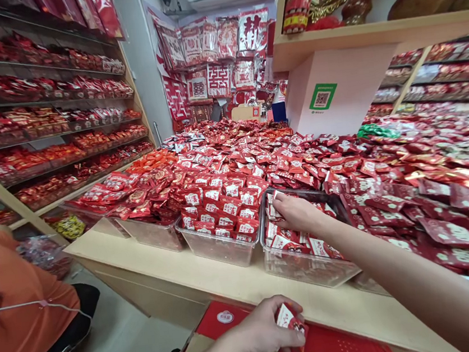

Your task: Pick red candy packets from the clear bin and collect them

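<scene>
My left hand is closed around a small red-and-white candy packet, low in front of the counter and above a red cardboard box. Reaching into a clear plastic bin on the counter, my right hand has its fingers closed on a white-and-red packet at the bin's left wall. Its fingertips partly hide that packet. More packets of the same look lie in this bin. Beside it on the left stands another clear bin, heaped with upright red packets.
The wooden counter's front edge runs between my hands. Heaps of red packets cover the display behind. A person in orange is at the lower left. Shelves of packets line the left wall; a wooden shelf overhangs at right.
</scene>
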`<state>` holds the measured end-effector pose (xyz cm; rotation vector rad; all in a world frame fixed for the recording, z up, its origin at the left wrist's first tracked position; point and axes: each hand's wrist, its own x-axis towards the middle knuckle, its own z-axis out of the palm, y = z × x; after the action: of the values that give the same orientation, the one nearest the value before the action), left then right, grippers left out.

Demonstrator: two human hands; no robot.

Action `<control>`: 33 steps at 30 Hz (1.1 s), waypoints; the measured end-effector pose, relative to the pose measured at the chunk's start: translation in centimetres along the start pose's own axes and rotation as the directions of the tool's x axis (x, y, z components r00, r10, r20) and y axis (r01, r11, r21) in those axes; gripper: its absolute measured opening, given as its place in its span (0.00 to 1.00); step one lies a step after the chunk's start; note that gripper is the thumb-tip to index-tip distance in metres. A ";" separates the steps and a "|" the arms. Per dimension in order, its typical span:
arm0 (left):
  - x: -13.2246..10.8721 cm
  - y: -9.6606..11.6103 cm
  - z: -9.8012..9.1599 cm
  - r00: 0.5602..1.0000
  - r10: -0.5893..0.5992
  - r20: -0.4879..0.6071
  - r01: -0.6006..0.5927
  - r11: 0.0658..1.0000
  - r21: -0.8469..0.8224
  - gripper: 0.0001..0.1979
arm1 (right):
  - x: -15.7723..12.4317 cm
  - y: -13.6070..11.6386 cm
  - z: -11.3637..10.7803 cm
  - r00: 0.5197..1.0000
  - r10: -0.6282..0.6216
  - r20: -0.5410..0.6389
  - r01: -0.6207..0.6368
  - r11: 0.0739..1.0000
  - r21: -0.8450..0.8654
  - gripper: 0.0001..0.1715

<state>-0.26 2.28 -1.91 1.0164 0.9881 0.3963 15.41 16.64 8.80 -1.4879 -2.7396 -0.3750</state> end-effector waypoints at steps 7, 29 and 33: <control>-0.2 0.5 0.1 1.000 -0.007 0.017 0.007 1.000 -0.022 0.25 | 0.0 0.2 -0.1 0.999 0.006 0.046 -0.007 1.000 0.014 0.20; -0.2 0.4 0.0 0.999 0.000 0.051 0.000 1.000 0.006 0.26 | -0.4 1.8 0.8 0.997 0.042 -0.065 -0.017 0.937 0.350 0.08; -0.3 0.4 0.0 0.998 0.006 0.063 -0.006 1.000 -0.001 0.27 | -0.4 1.4 0.8 0.996 -0.028 -0.086 0.055 0.944 0.326 0.06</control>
<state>-0.36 2.30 -1.43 1.0249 0.9287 0.3677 16.85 17.21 8.26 -1.3016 -2.6105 0.0254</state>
